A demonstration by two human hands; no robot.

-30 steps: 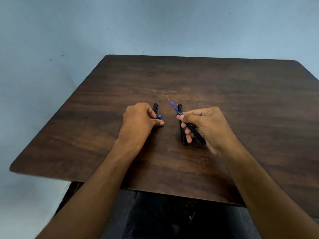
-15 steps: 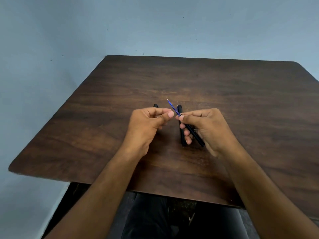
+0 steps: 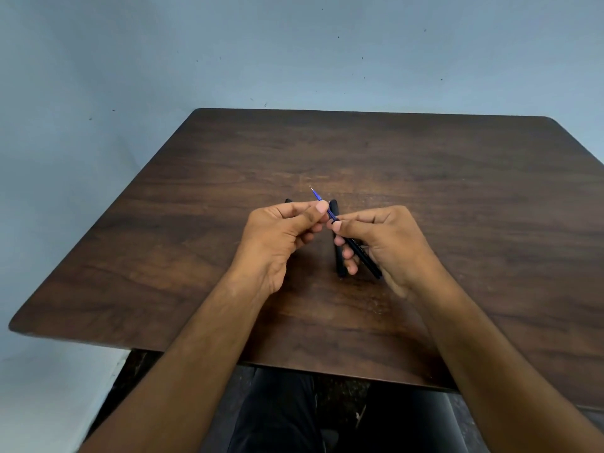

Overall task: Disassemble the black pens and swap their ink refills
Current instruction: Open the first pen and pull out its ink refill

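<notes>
Over wood table (image 3: pixel 457 191), right hand (image 3: pixel 389 243) grips black pen barrel (image 3: pixel 364 258) w/ blue refill (image 3: pixel 322 202) inside, left hand (image 3: pixel 277 237) pinching refill.

A dark wooden surface (image 3: pixel 457 197) with rounded corners; behind it a pale blue wall (image 3: pixel 228 53); below its near edge, dark trousers (image 3: pixel 277 416).

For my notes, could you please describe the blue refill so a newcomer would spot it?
Find the dark wooden table, then the two hands meeting at its middle. The blue refill pokes up and away between their thumbs, out of the black barrel: thin and blue, unlike the black parts nearby.
</notes>
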